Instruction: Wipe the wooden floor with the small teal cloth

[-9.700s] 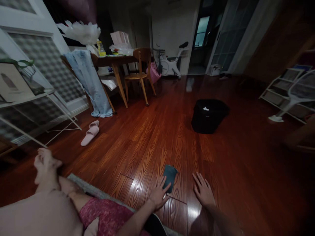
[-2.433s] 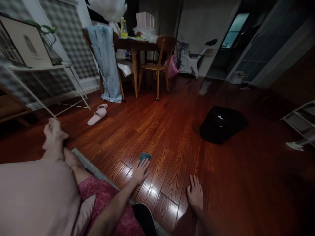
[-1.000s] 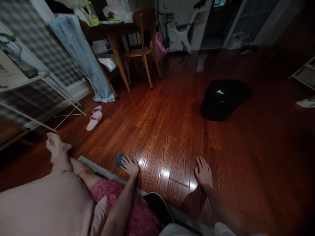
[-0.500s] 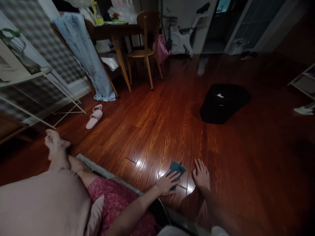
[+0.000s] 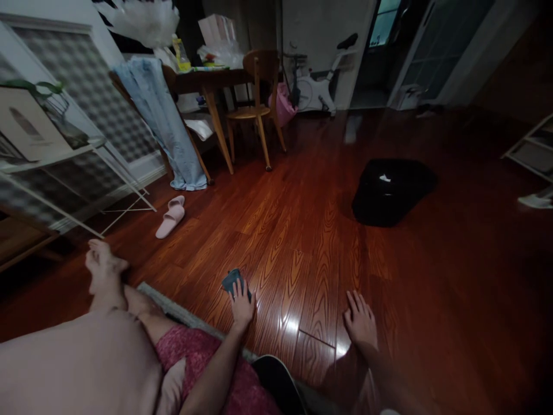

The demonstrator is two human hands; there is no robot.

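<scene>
The left hand lies on a small teal cloth on the wooden floor, just beyond the near grey rug. Its fingers look stretched flat over the cloth's near part, pressing rather than pinching, though the light is dim. The right hand rests palm down, fingers spread, on bare boards to the right, well apart from the cloth. A pink slipper lies far left and a black bag far right.
</scene>
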